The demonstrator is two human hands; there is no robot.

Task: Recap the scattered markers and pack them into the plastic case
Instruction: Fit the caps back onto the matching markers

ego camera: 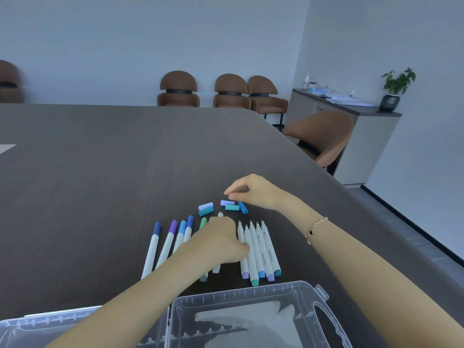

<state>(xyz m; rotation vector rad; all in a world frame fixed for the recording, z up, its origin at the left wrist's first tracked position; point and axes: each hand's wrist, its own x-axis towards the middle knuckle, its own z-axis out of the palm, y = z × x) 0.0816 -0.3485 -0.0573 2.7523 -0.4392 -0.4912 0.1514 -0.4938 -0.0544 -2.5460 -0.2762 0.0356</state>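
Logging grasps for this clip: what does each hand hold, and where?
Left hand rests over the markers' barrels; grip hidden. Right hand, fingertips pinched above the loose caps, holds nothing visible.

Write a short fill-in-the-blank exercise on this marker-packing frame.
1. The clear plastic case lies ___ and holds no markers.
2. The uncapped markers by the left hand number ___.
3. The right hand hovers over the loose ___.
4. The bracelet is on the ___ wrist.

Missing words: open; five; caps; right
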